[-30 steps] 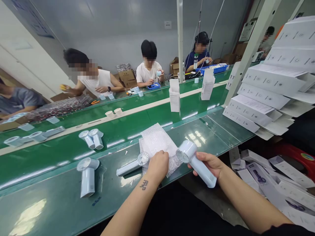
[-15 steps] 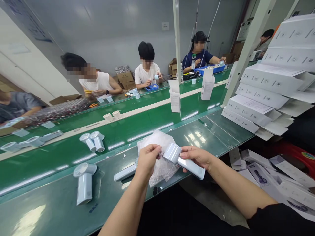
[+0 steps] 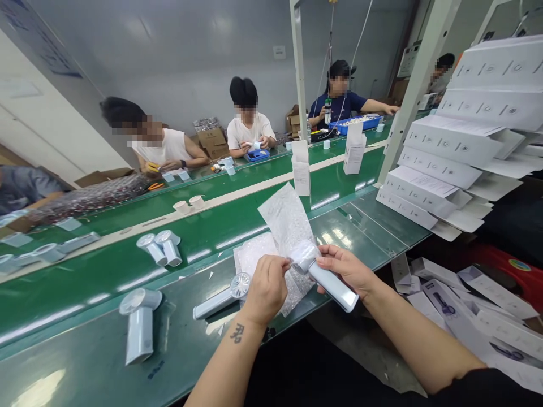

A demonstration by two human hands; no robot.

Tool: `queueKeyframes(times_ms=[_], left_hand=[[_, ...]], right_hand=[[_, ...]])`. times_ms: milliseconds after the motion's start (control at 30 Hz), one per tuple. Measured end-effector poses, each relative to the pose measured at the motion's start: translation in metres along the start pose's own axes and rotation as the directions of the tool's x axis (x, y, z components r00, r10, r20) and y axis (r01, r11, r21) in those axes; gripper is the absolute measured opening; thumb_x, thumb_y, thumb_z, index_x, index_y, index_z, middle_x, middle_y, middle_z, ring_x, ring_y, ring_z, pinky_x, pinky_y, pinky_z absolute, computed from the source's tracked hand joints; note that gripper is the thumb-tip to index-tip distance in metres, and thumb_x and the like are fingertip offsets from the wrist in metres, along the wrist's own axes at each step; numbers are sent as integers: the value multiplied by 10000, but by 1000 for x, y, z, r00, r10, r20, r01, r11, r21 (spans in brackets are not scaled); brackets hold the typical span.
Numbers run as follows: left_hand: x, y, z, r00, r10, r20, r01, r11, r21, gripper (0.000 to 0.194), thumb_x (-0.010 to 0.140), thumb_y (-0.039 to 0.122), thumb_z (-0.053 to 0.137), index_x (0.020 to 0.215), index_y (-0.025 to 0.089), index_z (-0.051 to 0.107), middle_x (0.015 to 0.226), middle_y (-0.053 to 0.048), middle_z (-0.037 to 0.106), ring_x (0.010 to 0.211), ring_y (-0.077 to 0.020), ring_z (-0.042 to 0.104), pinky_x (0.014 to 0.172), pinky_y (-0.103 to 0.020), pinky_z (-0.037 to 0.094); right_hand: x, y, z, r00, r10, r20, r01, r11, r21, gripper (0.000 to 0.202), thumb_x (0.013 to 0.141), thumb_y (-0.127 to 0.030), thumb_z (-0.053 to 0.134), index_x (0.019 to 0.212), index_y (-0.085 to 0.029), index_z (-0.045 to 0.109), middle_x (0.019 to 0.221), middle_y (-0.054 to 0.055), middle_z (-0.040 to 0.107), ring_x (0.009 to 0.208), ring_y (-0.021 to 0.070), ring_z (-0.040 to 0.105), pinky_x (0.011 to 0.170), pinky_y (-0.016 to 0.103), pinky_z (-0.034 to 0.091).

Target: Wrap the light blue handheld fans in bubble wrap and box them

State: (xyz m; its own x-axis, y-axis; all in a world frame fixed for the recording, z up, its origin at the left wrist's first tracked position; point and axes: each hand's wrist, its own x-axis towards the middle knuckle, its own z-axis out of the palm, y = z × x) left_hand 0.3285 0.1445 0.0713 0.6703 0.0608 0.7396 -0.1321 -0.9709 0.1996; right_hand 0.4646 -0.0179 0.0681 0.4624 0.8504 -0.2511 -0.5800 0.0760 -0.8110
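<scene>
My right hand (image 3: pixel 345 271) is closed round a light blue handheld fan (image 3: pixel 333 287), near where its handle meets the round head. A bubble-wrap bag (image 3: pixel 288 217) stands up over the fan's head and partly covers it. My left hand (image 3: pixel 267 285) pinches the bag's edge beside the head. More bubble wrap (image 3: pixel 253 249) lies on the bench beneath. Left of my left hand lies a second fan (image 3: pixel 216 302), its grille showing. Farther left is a wrapped fan (image 3: pixel 139 333).
Two more fans (image 3: pixel 160 249) lie on the green conveyor (image 3: pixel 237 212). White open boxes (image 3: pixel 301 172) stand across it. Flattened cartons (image 3: pixel 449 147) are stacked at right, with more boxes (image 3: pixel 458 305) below. Several people sit along the far side.
One bubble-wrap bag has been raised and now covers the held fan's head. My left hand has moved slightly right and down, uncovering the grille of the fan on the bench.
</scene>
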Motion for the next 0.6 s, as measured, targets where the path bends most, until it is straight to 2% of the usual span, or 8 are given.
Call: queueKeyframes(times_ms=[100, 167, 267, 367, 433, 500, 600], left_hand=[[1, 2, 7, 997, -5, 79, 6, 1000, -22, 192, 872, 66, 428, 1018, 161, 509, 889, -88, 594, 843, -190, 545, 742, -334, 487], [7, 4, 12, 990, -61, 127, 70, 995, -71, 226, 868, 84, 437, 1074, 158, 496, 955, -103, 592, 909, -198, 550, 785, -352, 489], [21, 1, 13, 968, -210, 136, 228, 964, -136, 156, 862, 126, 446, 978, 184, 532, 943, -81, 595, 934, -196, 557, 805, -355, 487], [35, -6, 8, 910, -328, 253, 384, 897, -218, 90, 868, 198, 474, 862, 201, 564, 873, -45, 618, 850, -173, 586, 745, -303, 493], [37, -6, 7, 891, -368, 268, 426, 881, -207, 116, 878, 225, 466, 853, 198, 576, 817, -36, 632, 770, -165, 599, 699, -284, 490], [32, 4, 10, 927, -327, 182, 353, 926, -133, 161, 891, 215, 429, 881, 184, 587, 800, -56, 640, 757, -177, 601, 705, -298, 485], [17, 28, 22, 982, -153, 108, 162, 984, -78, 198, 895, 183, 403, 926, 163, 597, 820, -93, 646, 796, -195, 599, 743, -316, 476]], right_hand=[[0, -2, 1, 998, 38, -46, -36, 999, 32, 382, 714, -261, 769, 989, -156, 527, 840, 73, 675, 712, 223, 685, 489, 330, 588], [3, -2, 4, 996, 44, -76, -39, 997, 69, 359, 720, -269, 765, 943, -156, 508, 788, 80, 679, 716, 229, 688, 484, 316, 586], [5, -5, 9, 994, 30, -106, -17, 993, 119, 357, 724, -277, 764, 894, -172, 468, 759, 75, 676, 706, 225, 691, 470, 298, 582], [4, -10, 10, 995, 57, -79, -47, 990, 131, 341, 756, -288, 733, 905, -173, 449, 762, 68, 667, 686, 205, 686, 452, 273, 576], [3, -14, 8, 995, 79, -65, -70, 989, 127, 333, 771, -288, 715, 928, -173, 446, 784, 73, 668, 700, 202, 688, 455, 264, 576], [4, -13, 7, 992, 59, -115, -44, 992, 121, 342, 761, -284, 719, 926, -184, 437, 781, 63, 666, 694, 202, 689, 464, 271, 578], [10, -7, 8, 979, -16, -205, 26, 998, 48, 383, 711, -271, 750, 919, -203, 435, 690, -3, 636, 575, 165, 661, 454, 262, 562]])
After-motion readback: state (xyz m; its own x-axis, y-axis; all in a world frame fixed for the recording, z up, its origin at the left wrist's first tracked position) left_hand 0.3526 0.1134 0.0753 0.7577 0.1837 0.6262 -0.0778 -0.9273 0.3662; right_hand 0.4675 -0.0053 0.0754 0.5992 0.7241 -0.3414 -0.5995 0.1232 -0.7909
